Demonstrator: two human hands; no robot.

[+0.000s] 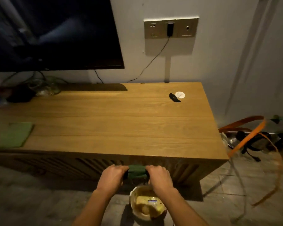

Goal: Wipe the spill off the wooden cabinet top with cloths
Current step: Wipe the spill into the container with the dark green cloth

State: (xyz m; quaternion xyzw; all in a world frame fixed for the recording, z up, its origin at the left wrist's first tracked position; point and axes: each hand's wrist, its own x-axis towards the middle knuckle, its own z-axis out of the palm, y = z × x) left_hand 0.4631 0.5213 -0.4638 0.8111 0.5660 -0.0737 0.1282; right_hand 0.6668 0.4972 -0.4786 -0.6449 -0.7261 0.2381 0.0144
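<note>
Dark green cloth (136, 172) sits rolled into a tight bundle between both hands, in front of the cabinet's slatted front and below the level of the tabletop (121, 121). The left hand (112, 176) has a closed grip around one end and the right hand (160, 176) a closed grip around the other, knuckles up. Directly beneath them on the grey floor stands a round bowl (142, 216) of yellowish-brown liquid, partly covered by the right forearm.

On the wooden tabletop, a light green cloth (10, 135) lies flat at the near left, cut off by the picture's edge. Near the far right corner a small black object (174, 97) touches a white disc (180, 95); what either is cannot be made out. The far left of the tabletop holds a dark tangle of cables and clutter, too dim to identify.

Beside the cabinet on the right, an orange strap (247, 142) loops over dark gear on the floor. On the wall behind hang a dark television (55, 33) and a socket panel (186, 28) with a black plug (170, 29) in it.
</note>
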